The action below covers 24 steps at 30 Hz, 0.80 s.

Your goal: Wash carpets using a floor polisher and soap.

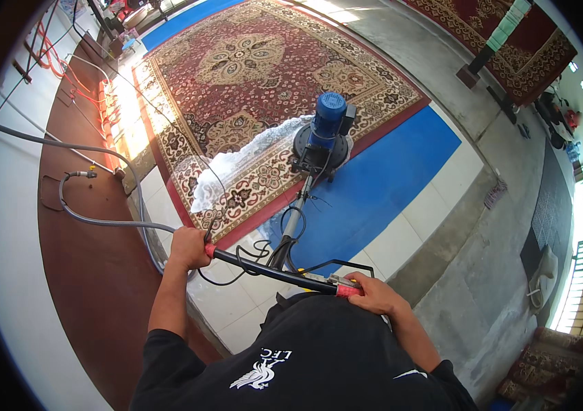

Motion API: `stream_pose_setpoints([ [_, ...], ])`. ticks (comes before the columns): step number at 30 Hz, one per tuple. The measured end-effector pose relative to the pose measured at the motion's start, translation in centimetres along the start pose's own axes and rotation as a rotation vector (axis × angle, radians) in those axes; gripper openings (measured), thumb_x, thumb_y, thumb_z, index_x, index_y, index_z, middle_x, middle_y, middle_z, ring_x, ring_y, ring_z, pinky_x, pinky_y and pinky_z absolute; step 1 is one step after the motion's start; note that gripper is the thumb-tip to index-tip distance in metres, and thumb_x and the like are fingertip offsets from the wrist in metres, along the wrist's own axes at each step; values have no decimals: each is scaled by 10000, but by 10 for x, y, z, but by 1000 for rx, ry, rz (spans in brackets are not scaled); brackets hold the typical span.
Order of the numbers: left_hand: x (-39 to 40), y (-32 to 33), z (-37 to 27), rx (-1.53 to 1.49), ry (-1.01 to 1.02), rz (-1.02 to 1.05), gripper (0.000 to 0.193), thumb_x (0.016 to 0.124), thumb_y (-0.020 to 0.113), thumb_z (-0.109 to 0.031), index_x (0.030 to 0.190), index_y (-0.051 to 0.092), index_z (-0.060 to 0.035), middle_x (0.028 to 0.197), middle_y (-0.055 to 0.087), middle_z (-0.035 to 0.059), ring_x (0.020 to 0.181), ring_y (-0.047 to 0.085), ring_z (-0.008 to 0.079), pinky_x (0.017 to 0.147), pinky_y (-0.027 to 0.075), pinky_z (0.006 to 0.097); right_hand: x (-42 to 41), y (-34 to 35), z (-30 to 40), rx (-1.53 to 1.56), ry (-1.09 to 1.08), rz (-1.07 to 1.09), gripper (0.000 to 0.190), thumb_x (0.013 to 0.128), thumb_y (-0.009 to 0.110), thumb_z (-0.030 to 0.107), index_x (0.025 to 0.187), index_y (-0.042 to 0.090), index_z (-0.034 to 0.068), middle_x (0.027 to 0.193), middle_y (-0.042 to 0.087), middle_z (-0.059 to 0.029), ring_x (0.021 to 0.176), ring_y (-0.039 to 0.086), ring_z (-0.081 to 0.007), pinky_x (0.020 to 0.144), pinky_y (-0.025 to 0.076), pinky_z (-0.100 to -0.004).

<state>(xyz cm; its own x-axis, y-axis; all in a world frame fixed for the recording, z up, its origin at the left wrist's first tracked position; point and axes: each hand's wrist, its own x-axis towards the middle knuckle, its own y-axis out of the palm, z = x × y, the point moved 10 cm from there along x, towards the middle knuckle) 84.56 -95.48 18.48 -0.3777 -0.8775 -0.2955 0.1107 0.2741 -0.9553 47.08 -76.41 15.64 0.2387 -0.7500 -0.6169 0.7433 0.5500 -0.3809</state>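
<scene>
My left hand (187, 248) grips the red-taped left end of a black handlebar (265, 271). The bar's other taped end is in my right hand (375, 294), beside a metal lever. From the bar a grey pole (294, 224) runs forward to a rotary floor scrubber with a blue motor (330, 110). Its round black base (301, 144) rests on the near border of a red and cream patterned carpet (281, 77). White foam (250, 159) trails across the carpet to the left of the base. The brush underneath is hidden.
A black cable (265, 251) loops about the pole. Blue flooring (394, 159) and white tiles (399, 226) border the carpet. A grey hose (116, 223) curves along the brown wall section (91, 267) at left. Another carpet (528, 56) hangs at upper right near a post (499, 38).
</scene>
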Motion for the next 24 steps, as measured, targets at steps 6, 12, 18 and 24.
stream_pose_setpoints([
  [6, 21, -8, -6, 29, 11, 4, 177, 608, 719, -271, 688, 670, -121, 699, 683, 122, 716, 682, 327, 706, 546, 431, 5, -12, 1, -59, 17, -53, 648, 776, 692, 388, 1331, 505, 109, 1048, 686, -228, 1027, 649, -392, 903, 496, -446],
  [12, 41, -13, -22, 20, 36, -5, 179, 607, 714, -266, 700, 671, -119, 713, 686, 122, 727, 685, 330, 710, 549, 429, 5, -26, -10, -381, 37, -296, 542, 734, 783, 300, 1197, 553, 137, 1003, 703, -154, 932, 680, -361, 811, 521, -450],
  [18, 48, 4, -36, -21, 73, -41, 162, 605, 693, -231, 718, 669, -118, 721, 688, 119, 722, 685, 326, 711, 542, 430, 6, -17, -22, -535, -44, -452, 496, 688, 806, 209, 1117, 563, 150, 921, 685, -98, 852, 683, -322, 737, 519, -462],
  [24, 50, 2, -34, -118, -44, -11, 232, 657, 716, -187, 875, 671, -118, 924, 682, 101, 986, 642, 276, 1000, 417, 426, 8, -25, -20, -566, -16, -598, 443, 670, 819, 209, 1022, 556, 153, 844, 643, -72, 808, 676, -303, 672, 524, -446],
])
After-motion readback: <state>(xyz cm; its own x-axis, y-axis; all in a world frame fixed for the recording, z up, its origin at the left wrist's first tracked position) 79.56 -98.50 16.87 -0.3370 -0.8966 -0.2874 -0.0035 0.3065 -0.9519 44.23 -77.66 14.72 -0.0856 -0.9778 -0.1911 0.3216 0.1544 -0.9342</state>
